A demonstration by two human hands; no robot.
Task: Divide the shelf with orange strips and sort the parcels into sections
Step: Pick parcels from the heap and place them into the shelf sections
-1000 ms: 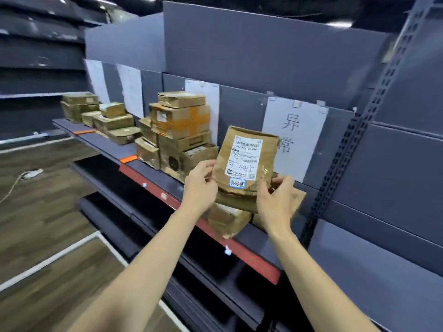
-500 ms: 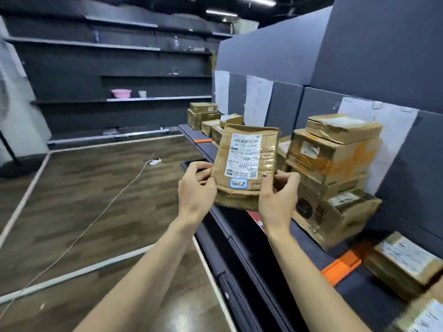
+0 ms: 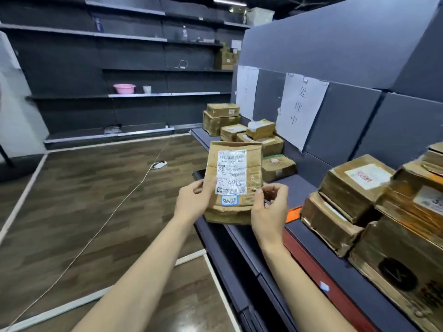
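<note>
Dark wood-plank floor (image 3: 72, 212) with white lines, dark wall shelving (image 3: 134, 68) (pink basin (image 3: 124, 88) on one), ceiling striplight (image 3: 229, 1)

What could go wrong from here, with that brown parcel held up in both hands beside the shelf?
The flat brown parcel is held only at its lower edges by the left hand and right hand, off the shelf, so it could slip to the floor. The free space past the orange strip is narrow; sliding it in may nudge the stacked boxes. Its handwritten blue sticker is blurred, so it could be missorted.
</note>
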